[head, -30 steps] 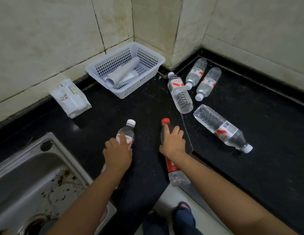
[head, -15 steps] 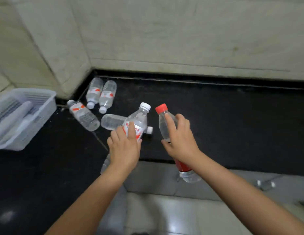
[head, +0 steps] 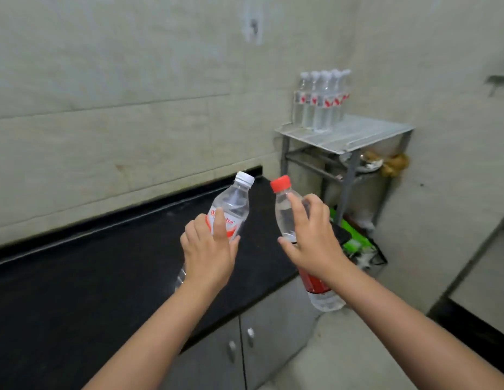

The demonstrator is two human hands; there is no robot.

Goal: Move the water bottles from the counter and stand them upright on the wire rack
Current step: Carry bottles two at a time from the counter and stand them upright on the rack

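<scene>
My left hand [head: 208, 254] grips a clear white-capped water bottle [head: 233, 202] with a red and white label, held in the air and tilted right. My right hand [head: 311, 239] grips a clear red-capped water bottle [head: 284, 209] with a red label, tilted left. Both are above the black counter's [head: 90, 271] right end. The wire rack [head: 354, 135] stands in the far corner at upper right, with several bottles [head: 321, 99] upright along its back left edge. The rack's front and right part shows bare wire.
Grey cabinet doors [head: 245, 350] sit below the counter. Under the rack's top, a lower shelf holds a bowl and brownish items [head: 391, 163]. A green-and-black object [head: 354, 240] lies on the floor by the rack's legs. Tiled walls surround the corner.
Both hands lifted their bottles off the counter. The view swung right, away from the lying bottles and the basket, and now faces the wire rack.
</scene>
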